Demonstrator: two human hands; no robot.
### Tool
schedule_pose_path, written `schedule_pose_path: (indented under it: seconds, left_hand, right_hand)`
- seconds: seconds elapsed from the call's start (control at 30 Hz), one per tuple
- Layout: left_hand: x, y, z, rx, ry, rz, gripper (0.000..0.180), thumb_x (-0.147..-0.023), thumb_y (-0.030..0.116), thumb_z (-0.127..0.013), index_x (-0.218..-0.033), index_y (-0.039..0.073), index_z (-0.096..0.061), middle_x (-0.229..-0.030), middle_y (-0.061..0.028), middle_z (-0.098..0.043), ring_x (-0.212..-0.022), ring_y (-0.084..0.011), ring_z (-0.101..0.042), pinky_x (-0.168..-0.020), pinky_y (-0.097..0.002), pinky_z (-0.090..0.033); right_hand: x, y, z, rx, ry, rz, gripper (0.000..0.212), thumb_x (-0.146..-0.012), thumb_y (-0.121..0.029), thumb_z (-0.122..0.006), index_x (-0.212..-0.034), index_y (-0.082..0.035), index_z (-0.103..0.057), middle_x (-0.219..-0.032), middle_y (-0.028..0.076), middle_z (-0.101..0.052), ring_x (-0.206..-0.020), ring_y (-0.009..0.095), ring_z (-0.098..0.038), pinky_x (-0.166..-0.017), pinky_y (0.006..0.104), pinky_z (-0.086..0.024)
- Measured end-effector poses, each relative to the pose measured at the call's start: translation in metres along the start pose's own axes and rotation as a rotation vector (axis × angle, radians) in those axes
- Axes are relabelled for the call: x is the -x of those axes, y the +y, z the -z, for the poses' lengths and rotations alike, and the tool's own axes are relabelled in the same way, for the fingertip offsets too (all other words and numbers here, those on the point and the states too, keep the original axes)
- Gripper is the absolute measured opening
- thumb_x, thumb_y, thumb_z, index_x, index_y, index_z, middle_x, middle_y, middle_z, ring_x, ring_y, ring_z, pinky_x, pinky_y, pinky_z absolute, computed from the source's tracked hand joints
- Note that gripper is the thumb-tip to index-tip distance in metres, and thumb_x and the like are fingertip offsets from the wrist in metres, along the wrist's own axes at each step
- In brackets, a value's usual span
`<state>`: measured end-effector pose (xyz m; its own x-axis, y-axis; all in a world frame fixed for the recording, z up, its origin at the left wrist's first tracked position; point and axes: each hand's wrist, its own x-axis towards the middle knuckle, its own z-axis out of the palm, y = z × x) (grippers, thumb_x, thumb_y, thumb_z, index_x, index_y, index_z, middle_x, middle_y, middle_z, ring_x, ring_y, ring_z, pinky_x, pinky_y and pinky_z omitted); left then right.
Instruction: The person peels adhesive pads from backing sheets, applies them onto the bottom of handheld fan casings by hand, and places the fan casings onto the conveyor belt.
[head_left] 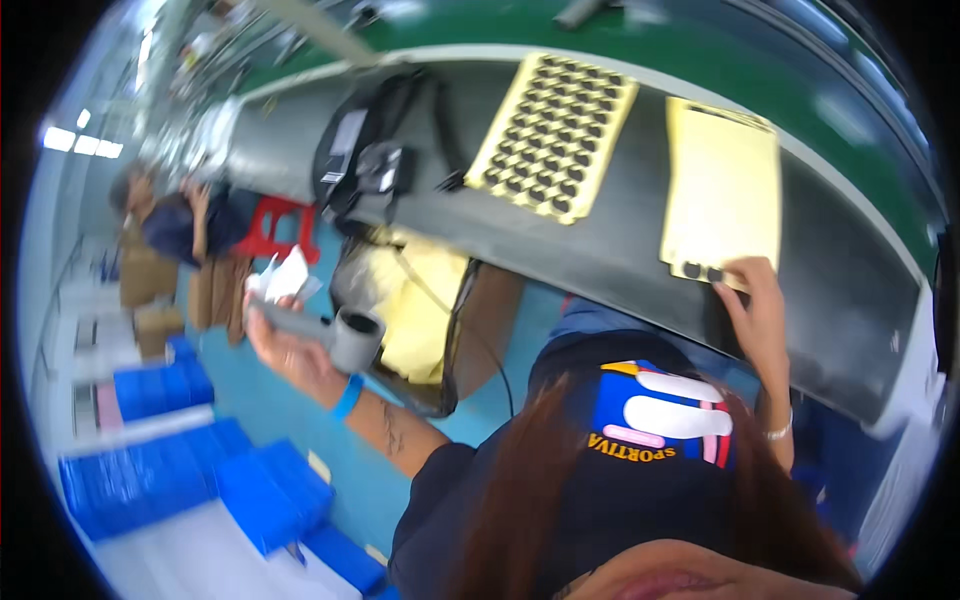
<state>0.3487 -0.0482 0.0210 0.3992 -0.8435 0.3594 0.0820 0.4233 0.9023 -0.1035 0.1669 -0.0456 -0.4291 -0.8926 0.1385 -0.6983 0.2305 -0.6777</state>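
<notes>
My left hand (290, 352) is wrapped round the handle of a grey hair dryer (356, 341), holding it away from the bench with the dark round end of its barrel facing up. Crumpled white plastic or paper (288, 274) shows just beyond those fingers. At the bench, the fingers of my right hand (758, 300) pinch the near corner of a yellow sheet (722, 190). Two black round stickers (701, 272) sit along that near edge, and the rest of the sheet looks mostly bare. Whether a sticker is between my fingertips is hidden.
A yellow sheet full of black round stickers (560, 135) lies on the dark bench (620, 250). Left of it are a black bag (350, 150) and straps. Below stands a lined box of yellow paper (415, 310). Blue boxes (150, 475), a red stool (280, 225) and a seated person (180, 220) are to the left.
</notes>
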Motion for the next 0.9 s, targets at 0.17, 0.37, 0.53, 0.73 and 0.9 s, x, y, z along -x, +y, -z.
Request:
schedule_pose_path:
  seconds: [0.17, 0.37, 0.53, 0.73, 0.9]
  left_hand:
    - [-0.013, -0.035, 0.060, 0.016, 0.170, 0.158, 0.035, -0.091, 0.025, -0.062, -0.114, 0.000, -0.054, -0.099, -0.0115, -0.060, -0.081, -0.0212, -0.061, -0.070, -0.0335, -0.052]
    - [-0.026, -0.060, 0.089, 0.186, 0.135, 0.320, 0.042, -0.090, 0.026, -0.063, -0.118, -0.002, -0.049, -0.100, -0.0128, -0.057, -0.080, -0.0211, -0.058, -0.070, -0.0328, -0.053]
    - [-0.004, -0.026, 0.007, 0.457, -0.093, 0.372, 0.046, -0.092, 0.028, -0.060, -0.125, -0.002, -0.046, -0.098, -0.0127, -0.057, -0.079, -0.0203, -0.058, -0.065, -0.0312, -0.052]
    - [0.007, -0.040, -0.148, 0.351, -0.741, 0.500, 0.042, -0.092, 0.021, -0.055, -0.126, -0.003, -0.048, -0.078, -0.0128, -0.062, -0.070, -0.0196, -0.060, -0.065, -0.0306, -0.051]
    - [0.038, -0.054, -0.255, 0.525, -0.978, 0.743, 0.039, -0.093, 0.024, -0.055, -0.121, -0.002, -0.051, -0.081, -0.0143, -0.061, -0.071, -0.0194, -0.060, -0.063, -0.0293, -0.052]
  right_hand:
    - [0.004, 0.002, -0.012, 0.042, 0.064, 0.025, 0.021, -0.078, 0.000, -0.065, -0.096, 0.000, -0.055, -0.094, 0.014, -0.053, -0.087, 0.030, -0.055, -0.079, 0.0337, -0.045]
    - [0.000, 0.000, -0.016, 0.015, 0.061, -0.011, 0.021, -0.078, 0.003, -0.065, -0.095, -0.001, -0.053, -0.094, 0.014, -0.052, -0.085, 0.029, -0.055, -0.077, 0.0331, -0.045]
    - [-0.002, 0.008, -0.021, 0.070, 0.127, 0.000, 0.017, -0.075, 0.004, -0.065, -0.086, 0.000, -0.052, -0.088, 0.014, -0.052, -0.082, 0.030, -0.055, -0.075, 0.0336, -0.046]
    - [-0.010, 0.001, -0.020, 0.076, 0.207, -0.013, 0.015, -0.077, 0.001, -0.065, -0.085, 0.001, -0.052, -0.084, 0.014, -0.053, -0.077, 0.030, -0.056, -0.069, 0.0344, -0.045]
    - [-0.019, 0.001, -0.018, -0.028, 0.280, -0.055, 0.013, -0.080, 0.001, -0.063, -0.088, 0.000, -0.053, -0.083, 0.015, -0.055, -0.074, 0.030, -0.058, -0.068, 0.0352, -0.045]
